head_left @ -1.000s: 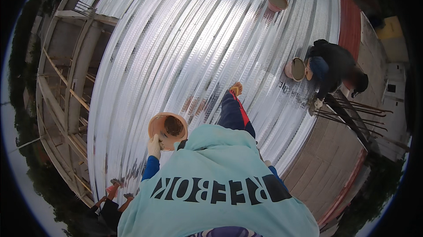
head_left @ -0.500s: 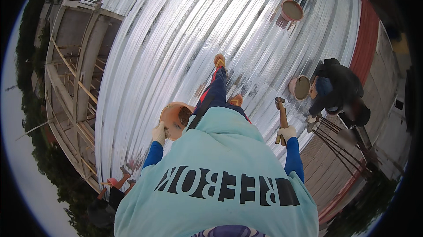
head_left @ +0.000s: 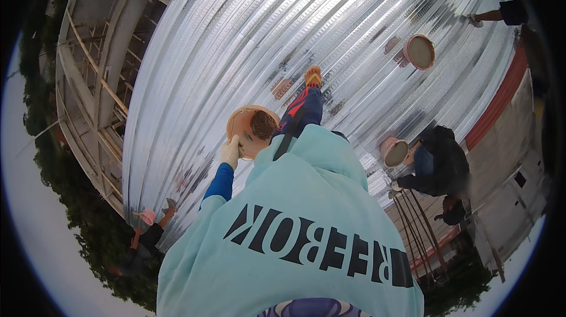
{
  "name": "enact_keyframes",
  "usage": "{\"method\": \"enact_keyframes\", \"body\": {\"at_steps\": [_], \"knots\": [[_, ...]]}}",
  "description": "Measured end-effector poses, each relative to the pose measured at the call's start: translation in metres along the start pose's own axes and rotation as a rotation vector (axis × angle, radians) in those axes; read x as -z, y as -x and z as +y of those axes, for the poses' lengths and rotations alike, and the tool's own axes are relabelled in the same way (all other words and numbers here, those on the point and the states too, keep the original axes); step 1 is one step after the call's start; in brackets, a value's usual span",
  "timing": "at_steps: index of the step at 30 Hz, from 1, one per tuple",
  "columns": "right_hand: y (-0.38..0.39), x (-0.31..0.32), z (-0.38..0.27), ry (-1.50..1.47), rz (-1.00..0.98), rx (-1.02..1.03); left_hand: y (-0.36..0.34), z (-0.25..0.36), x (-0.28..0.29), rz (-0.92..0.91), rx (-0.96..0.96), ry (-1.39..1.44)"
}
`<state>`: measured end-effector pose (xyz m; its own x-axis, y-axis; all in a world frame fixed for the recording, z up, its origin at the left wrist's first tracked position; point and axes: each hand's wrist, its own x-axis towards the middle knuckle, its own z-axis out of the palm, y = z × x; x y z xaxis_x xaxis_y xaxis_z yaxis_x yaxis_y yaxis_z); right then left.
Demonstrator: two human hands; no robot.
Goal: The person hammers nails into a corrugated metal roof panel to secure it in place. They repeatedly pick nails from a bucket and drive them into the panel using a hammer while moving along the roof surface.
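Left of the wearer's leg (head_left: 309, 103), the gloved left hand (head_left: 230, 152) clamps a bucket (head_left: 237, 124), its dark contents unclear; right of the leg, the right hand and its hammer have left view, so I see only bucket-carrying and cannot tell that grip. Farther right, a crouching co-worker (head_left: 439, 161) blurs.

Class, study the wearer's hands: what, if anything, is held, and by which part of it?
The white-gloved left hand holds a round pale-orange plastic bucket by its near-left rim. The right hand is hidden; I cannot tell.
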<state>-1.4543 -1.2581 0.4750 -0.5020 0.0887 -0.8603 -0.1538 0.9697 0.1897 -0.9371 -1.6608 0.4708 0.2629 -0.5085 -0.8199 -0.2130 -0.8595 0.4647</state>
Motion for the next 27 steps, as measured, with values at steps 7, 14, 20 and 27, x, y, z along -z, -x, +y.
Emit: {"method": "enact_keyframes", "body": {"at_steps": [7,14,20,27], "knots": [[0.001,0.121,-0.1,-0.013,-0.023,0.016,-0.014,0.101,-0.039,0.012,-0.039,0.056],[-0.069,0.234,-0.193,0.098,-0.049,0.118,-0.007,0.152,-0.1,0.103,-0.074,-0.013],[-0.147,0.35,-0.3,0.2,-0.064,0.244,0.038,0.185,-0.168,0.156,0.005,-0.018],[-0.212,0.488,-0.44,0.198,-0.087,0.391,0.086,0.174,-0.251,0.266,0.102,0.097]]}}
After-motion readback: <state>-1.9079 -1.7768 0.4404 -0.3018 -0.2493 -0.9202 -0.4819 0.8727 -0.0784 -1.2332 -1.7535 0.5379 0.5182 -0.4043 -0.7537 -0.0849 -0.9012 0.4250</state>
